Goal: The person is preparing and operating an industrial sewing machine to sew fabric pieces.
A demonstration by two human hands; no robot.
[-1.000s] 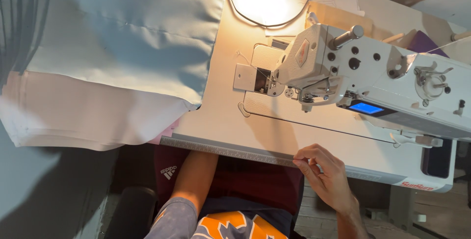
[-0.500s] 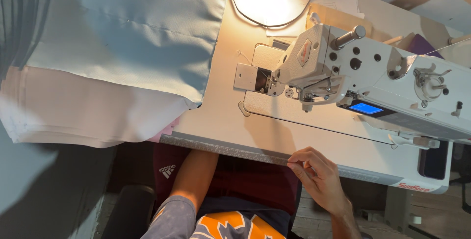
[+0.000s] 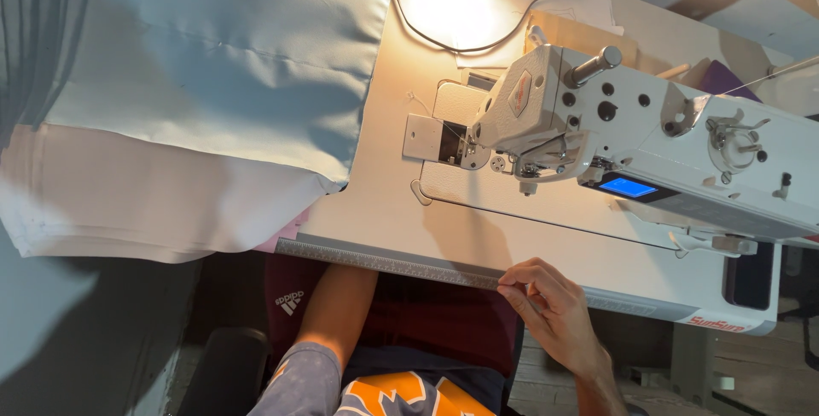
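My right hand (image 3: 550, 309) is at the front edge of the white sewing table (image 3: 384, 211), its fingertips pinched together against the right end of a grey metal ruler (image 3: 384, 262) that runs along that edge. I cannot tell if anything small is between the fingers. My left forearm (image 3: 337, 314) reaches under the table, and the hand itself is hidden. A white industrial sewing machine (image 3: 648, 139) with a blue display (image 3: 627, 187) stands on the table beyond my right hand. Its needle area (image 3: 469, 147) is bare of fabric.
A large pale blue fabric (image 3: 222, 66) over white fabric (image 3: 145, 203) hangs off the table's left side. A black cable (image 3: 478, 40) curves across the brightly lit far part of the table. A dark chair part (image 3: 217, 365) sits at the lower left.
My right hand has stayed at the ruler's right end, with only small finger movement. The view has shifted slightly.
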